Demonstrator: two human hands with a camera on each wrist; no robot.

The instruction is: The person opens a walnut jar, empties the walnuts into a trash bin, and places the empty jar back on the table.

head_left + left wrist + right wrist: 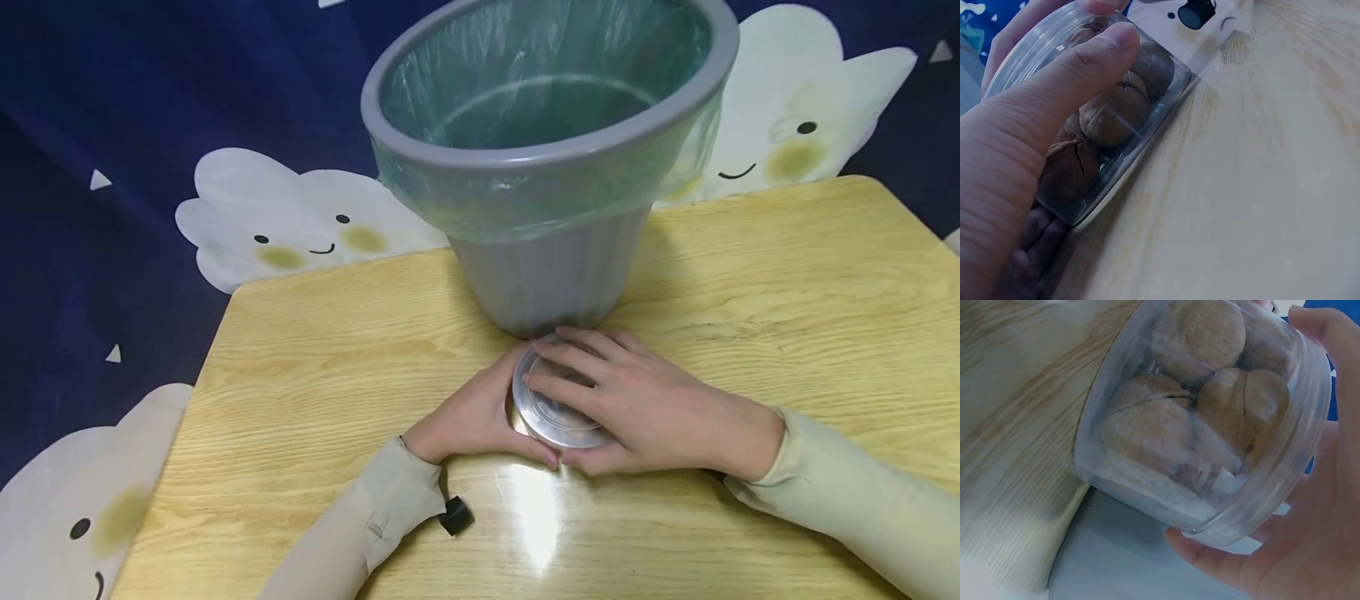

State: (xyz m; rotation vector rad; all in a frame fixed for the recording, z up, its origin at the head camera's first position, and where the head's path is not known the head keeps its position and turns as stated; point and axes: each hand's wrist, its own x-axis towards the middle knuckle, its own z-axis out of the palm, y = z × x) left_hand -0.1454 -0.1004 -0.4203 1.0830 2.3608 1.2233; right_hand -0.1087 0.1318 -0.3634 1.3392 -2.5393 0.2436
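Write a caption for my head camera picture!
Left hand and right hand grip a round jar on a wooden table, a bag-lined gray bin behind.

The jar (1166, 499) is smooth clear plastic, the nuts (1244, 412) rough-shelled, the table (322, 375) glossy and wood-grained, the liner (540, 204) thin shiny plastic.

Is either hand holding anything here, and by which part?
Yes, the clear jar of nuts: left hand around its side, right hand over the lid, gripping its rim.
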